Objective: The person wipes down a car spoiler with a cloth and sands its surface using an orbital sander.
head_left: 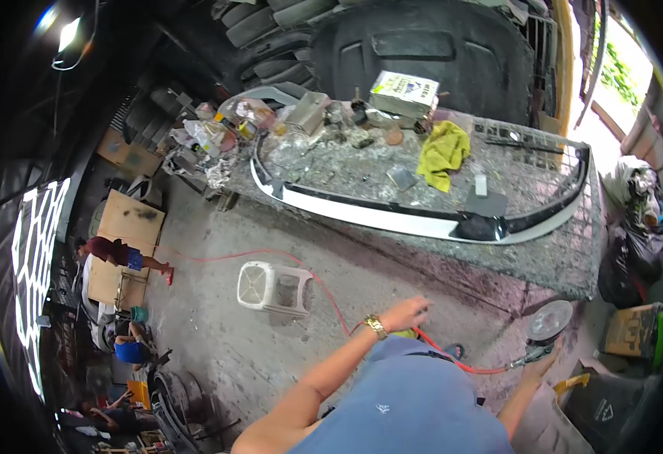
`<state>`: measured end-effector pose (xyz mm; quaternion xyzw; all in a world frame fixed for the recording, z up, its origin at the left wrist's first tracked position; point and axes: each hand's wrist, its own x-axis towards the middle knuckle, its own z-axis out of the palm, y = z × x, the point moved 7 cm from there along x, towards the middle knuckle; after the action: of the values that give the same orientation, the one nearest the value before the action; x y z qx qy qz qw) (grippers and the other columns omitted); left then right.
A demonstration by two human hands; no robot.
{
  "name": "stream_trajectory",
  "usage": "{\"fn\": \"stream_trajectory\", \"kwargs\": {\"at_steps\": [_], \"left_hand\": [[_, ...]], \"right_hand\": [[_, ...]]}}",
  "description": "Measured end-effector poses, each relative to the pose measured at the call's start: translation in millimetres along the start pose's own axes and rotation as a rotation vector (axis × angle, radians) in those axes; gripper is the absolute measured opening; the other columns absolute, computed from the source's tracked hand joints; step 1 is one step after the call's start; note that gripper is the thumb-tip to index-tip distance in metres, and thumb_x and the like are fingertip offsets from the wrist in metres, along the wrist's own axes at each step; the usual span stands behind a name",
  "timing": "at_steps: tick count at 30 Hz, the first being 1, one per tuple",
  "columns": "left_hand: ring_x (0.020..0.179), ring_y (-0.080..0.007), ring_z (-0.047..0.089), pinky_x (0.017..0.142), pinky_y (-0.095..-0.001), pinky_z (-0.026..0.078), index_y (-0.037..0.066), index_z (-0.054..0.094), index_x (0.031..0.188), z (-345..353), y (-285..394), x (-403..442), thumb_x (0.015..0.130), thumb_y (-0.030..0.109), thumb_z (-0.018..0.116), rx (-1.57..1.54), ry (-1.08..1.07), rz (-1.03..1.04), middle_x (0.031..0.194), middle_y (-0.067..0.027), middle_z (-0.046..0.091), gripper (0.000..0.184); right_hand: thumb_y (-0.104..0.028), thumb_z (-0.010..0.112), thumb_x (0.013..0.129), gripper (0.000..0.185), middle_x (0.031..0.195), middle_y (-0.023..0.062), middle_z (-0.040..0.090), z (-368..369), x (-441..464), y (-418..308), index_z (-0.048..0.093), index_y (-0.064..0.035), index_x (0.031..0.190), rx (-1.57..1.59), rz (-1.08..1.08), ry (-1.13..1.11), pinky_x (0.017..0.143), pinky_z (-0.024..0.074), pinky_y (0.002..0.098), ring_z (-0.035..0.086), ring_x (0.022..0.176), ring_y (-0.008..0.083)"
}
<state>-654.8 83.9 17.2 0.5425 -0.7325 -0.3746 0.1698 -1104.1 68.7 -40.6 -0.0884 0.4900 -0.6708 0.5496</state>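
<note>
Across the speckled bench (324, 165) sweeps a long curved strip (369, 215), black and white, near the close edge. Down on the floor (195, 310), a white stool (254, 286), a red hose (267, 251) snaking past! Up top, a yellow-green cloth (443, 151) behind the strip. And the sander (549, 321), round pad showing, off the bench: right hand (546, 363), fingers wrapped on it. Left hand (409, 312), fingers loosely curled; whether they grip anything, can't tell.

We see bright daylight blowing out the doorway (627, 76) right of the bench (331, 166), dim corners left of it, and fisheye bending with black edges all round.
</note>
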Motion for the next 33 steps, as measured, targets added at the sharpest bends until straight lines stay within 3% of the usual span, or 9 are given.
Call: {"fn": "stream_trajectory", "kwargs": {"at_steps": [4,6,8,10,12,16,23,29,33], "left_hand": [[0.112,-0.0365,0.065,0.096,-0.0445,0.052,0.002,0.061,0.132,-1,-38,10,0.093,0.021,0.062,0.027,-0.050,-0.006,0.119,-0.0192,0.065,0.043],[0.111,-0.0350,0.066,0.097,-0.0446,0.052,0.003,0.061,0.132,-25,-55,14,0.093,0.020,0.064,-0.034,-0.056,-0.006,0.120,-0.0180,0.066,0.043],[0.109,-0.0350,0.067,0.098,-0.0445,0.053,0.005,0.063,0.131,-62,-70,24,0.092,0.019,0.066,-0.060,-0.001,0.055,0.120,-0.0170,0.066,0.042],[0.110,-0.0361,0.067,0.097,-0.0445,0.054,0.009,0.065,0.131,-91,-100,35,0.093,0.014,0.065,-0.108,-0.006,0.043,0.123,-0.0165,0.068,0.038],[0.108,-0.0348,0.069,0.094,-0.0430,0.055,0.007,0.069,0.126,-125,-113,53,0.093,0.013,0.065,-0.088,0.007,0.049,0.119,-0.0164,0.070,0.034],[0.104,-0.0382,0.066,0.093,-0.0437,0.052,0.002,0.067,0.120,-173,-157,121,0.089,0.005,0.063,-0.163,0.164,0.138,0.107,-0.0186,0.067,0.031],[0.100,-0.0399,0.064,0.088,-0.0453,0.052,0.002,0.068,0.112,-166,-146,240,0.096,0.015,0.065,0.106,0.348,0.386,0.106,-0.0184,0.067,0.020],[0.095,-0.0409,0.068,0.081,-0.0480,0.053,0.007,0.070,0.104,-114,-163,267,0.102,0.036,0.059,0.009,0.099,0.111,0.103,-0.0185,0.072,0.032],[0.081,-0.0442,0.069,0.071,-0.0538,0.052,0.010,0.066,0.095,-110,-165,261,0.101,0.050,0.057,0.163,0.001,0.004,0.083,-0.0216,0.072,0.042]], "right_hand": [[-0.036,0.063,0.100,0.054,0.139,0.0113,0.057,39,7,16,0.052,-0.0073,0.144,0.020,-0.033,-0.101,0.095,0.0515,0.0426,0.059,0.120,0.0289],[-0.023,0.071,0.095,0.049,0.133,0.0125,0.061,68,-16,-2,0.057,-0.0028,0.137,-0.072,-0.355,0.061,0.101,0.0491,0.0462,0.058,0.121,0.0296],[-0.017,0.076,0.090,0.053,0.135,0.0158,0.062,81,-13,-21,0.059,-0.0013,0.137,-0.900,-0.854,0.084,0.111,0.0433,0.0447,0.058,0.126,0.0298],[-0.013,0.080,0.085,0.059,0.136,0.0172,0.062,127,-47,-15,0.058,-0.0028,0.139,-1.141,-1.088,0.258,0.114,0.0403,0.0440,0.056,0.128,0.0322],[-0.013,0.082,0.083,0.075,0.151,0.0167,0.050,180,-72,-9,0.047,-0.0015,0.149,-1.170,-0.856,0.192,0.123,0.0289,0.0444,0.041,0.145,0.0327],[-0.011,0.085,0.076,0.064,0.129,0.0141,0.061,266,-92,15,0.061,-0.0087,0.136,-1.315,-0.945,0.025,0.101,0.0506,0.0435,0.062,0.117,0.0334],[-0.019,0.086,0.077,0.055,0.119,0.0144,0.060,325,-64,71,0.064,-0.0182,0.127,-1.508,-0.752,-0.030,0.084,0.0573,0.0452,0.067,0.101,0.0383],[-0.022,0.084,0.077,0.051,0.116,0.0140,0.058,325,-6,107,0.063,-0.0187,0.123,-1.674,-0.538,-0.036,0.082,0.0573,0.0496,0.069,0.095,0.0404],[-0.022,0.084,0.078,0.052,0.115,0.0124,0.059,327,9,118,0.063,-0.0189,0.124,-1.778,-0.509,-0.044,0.080,0.0579,0.0482,0.069,0.092,0.0385]]}}
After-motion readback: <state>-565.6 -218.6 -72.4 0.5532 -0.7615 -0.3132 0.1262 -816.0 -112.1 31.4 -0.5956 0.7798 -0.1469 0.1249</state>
